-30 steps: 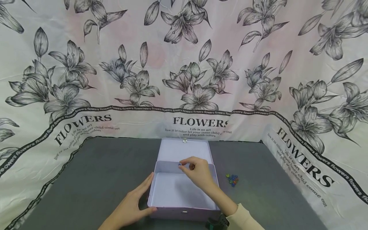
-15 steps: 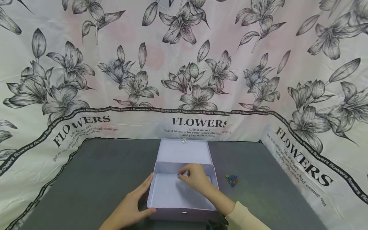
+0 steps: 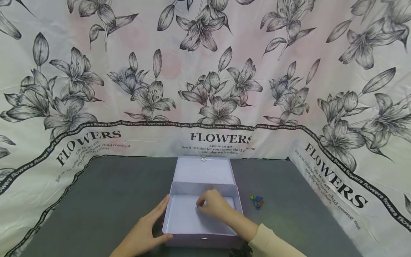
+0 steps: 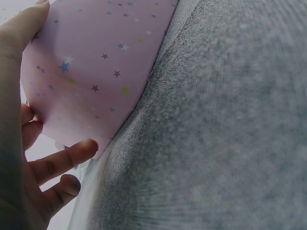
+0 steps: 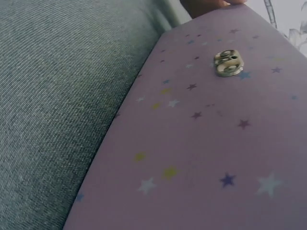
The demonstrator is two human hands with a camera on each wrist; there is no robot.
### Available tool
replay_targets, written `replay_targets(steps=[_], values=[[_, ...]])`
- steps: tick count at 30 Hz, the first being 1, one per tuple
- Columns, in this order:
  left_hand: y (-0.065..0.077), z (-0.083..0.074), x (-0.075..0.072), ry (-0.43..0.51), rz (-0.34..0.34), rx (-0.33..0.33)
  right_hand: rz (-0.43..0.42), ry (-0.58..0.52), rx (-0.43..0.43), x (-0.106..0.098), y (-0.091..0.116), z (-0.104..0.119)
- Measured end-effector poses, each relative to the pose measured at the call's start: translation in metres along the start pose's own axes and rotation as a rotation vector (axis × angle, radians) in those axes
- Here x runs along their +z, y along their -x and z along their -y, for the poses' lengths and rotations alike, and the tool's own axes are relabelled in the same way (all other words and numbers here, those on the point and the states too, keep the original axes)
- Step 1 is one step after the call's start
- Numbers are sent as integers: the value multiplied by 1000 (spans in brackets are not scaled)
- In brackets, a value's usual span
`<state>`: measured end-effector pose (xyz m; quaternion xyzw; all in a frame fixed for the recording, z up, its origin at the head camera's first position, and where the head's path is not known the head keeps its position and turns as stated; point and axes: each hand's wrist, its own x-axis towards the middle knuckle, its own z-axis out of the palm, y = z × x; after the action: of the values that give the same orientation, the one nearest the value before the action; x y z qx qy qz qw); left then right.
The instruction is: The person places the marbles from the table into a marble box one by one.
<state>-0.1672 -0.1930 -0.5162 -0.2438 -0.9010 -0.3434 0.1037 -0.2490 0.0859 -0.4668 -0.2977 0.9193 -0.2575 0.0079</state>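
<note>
A metal-clasped box (image 3: 184, 240) stands with its lid (image 3: 203, 170) laid back. Its inside is white; outside, it is pink with small stars. My left hand (image 3: 144, 226) rests against the box's left side, the thumb on the front wall near the corner and the fingers fairly straight. In the left wrist view, some fingers of that hand (image 4: 53, 167) spread away from the pink wall. Inside the box, my right hand (image 3: 213, 206) pinches a small blue bead (image 3: 197, 206), mostly hidden by the fingertips, low near the floor.
To the right of the box lies a little pile of coloured beads (image 3: 258, 202), blue, orange and yellow-green, on the grey tabletop (image 3: 289, 221). A flower-printed cloth (image 3: 151, 139) hangs behind and along both sides. The metal catch (image 5: 228, 63) sticks out from the box's front.
My right hand has gone down from near the box's back rim towards its floor, with the bead between the fingertips. My left hand stays at the box's left side.
</note>
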Motion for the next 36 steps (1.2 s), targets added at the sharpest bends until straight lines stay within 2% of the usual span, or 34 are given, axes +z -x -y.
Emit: replay_targets(steps=[6,10,14,20,28,31,36], values=[[2,1,0,8,-24,19,52,36,-9,3,2,5],[1,0,0,7,-27,19,47,59,-16,2,1,7],[0,1,0,5,-24,15,26,33,7,0,0,2],[-1,1,2,23,-8,28,-64,-61,21,-9,1,-4],[-1,-3,1,97,104,-115,-257,-163,39,-18,4,-4],[-2,-4,1,117,122,-136,-304,-184,39,-22,7,-5],[-3,-3,-1,132,117,-136,-373,-169,61,-29,11,-9]])
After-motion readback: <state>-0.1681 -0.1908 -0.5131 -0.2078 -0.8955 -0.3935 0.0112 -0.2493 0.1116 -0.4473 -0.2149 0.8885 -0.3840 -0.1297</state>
